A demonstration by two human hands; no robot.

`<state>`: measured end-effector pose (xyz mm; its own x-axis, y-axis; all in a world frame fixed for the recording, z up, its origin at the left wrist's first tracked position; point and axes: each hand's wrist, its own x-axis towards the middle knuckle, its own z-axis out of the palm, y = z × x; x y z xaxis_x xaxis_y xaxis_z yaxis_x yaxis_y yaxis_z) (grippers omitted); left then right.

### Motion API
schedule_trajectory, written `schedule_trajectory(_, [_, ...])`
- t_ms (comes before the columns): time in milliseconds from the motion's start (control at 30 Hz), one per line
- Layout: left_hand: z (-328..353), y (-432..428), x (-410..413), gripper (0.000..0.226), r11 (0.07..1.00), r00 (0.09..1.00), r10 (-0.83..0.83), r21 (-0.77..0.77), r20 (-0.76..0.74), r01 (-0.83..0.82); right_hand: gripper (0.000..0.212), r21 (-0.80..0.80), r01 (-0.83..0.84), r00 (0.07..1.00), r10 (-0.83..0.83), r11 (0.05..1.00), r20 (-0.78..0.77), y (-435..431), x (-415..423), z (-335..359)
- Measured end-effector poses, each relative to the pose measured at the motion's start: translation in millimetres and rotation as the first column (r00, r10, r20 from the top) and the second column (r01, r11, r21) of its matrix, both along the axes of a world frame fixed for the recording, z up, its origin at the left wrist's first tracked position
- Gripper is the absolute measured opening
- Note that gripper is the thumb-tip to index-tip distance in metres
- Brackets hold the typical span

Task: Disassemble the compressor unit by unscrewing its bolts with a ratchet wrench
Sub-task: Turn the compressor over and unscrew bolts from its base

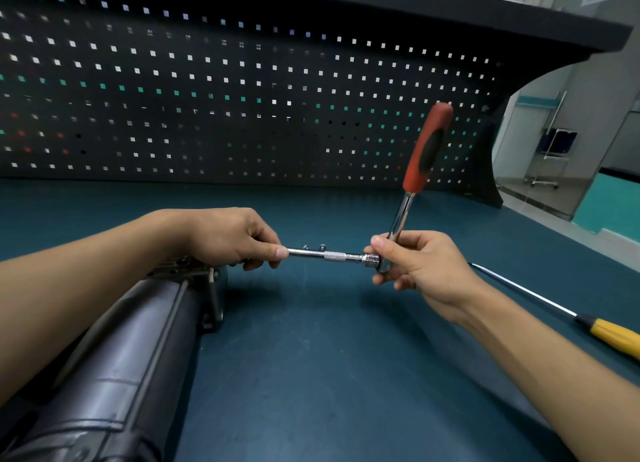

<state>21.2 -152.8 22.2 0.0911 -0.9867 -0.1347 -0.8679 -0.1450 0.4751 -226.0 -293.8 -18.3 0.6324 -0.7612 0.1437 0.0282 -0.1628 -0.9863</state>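
Far left, low in view: compressor unit (114, 368), dark and cylindrical, lying on the green bench mat (311, 375), its metal end bracket just beneath the left wrist. Left hand (228, 240) pinched around the free end of the chrome extension bar (325, 254), thumb and forefinger closed on it, bar level and well above the mat. Right hand (419, 264) clasped about the head of the ratchet wrench (415, 184), red handle tilted up and away toward the pegboard (242, 91). Extension seated, apparently, in the ratchet's drive; socket end hidden inside the left fingers, so no telling whether a socket was fitted.

Judged as tool preparation, no bolt engaged yet. Best done by pushing bar and drive squarely together until locked, then checking for wobble before reaching for the bracket.

Plenty of bare mat between unit and right forearm for swinging the handle. Small dark items (313, 247), perhaps loosened hardware, behind the bar. Yellow-handled screwdriver (554, 309) right of the right wrist, near the bench edge; a roll-off risk if nudged.
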Motion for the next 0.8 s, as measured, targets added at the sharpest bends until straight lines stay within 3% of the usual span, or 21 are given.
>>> schedule_trajectory(233, [0.0,2.1,1.8,0.034,1.000,1.000,-0.012,-0.001,-0.018,0.012,0.043,0.106,-0.045,0.999,0.042,0.993,0.033,-4.1,1.1,-0.4])
schedule_trajectory(400, [1.7,2.6,1.4,0.037,1.000,0.999,-0.007,-0.012,-0.046,0.007,0.035,0.193,-0.088,0.993,0.070,0.977,0.098,-8.6,0.2,0.5])
schedule_trajectory(800, [2.4,2.4,0.5,0.040,1.000,1.000,-0.008,0.001,-0.024,0.008,0.022,0.278,-0.091,0.996,0.091,0.956,0.013,-12.9,-1.0,-2.7])
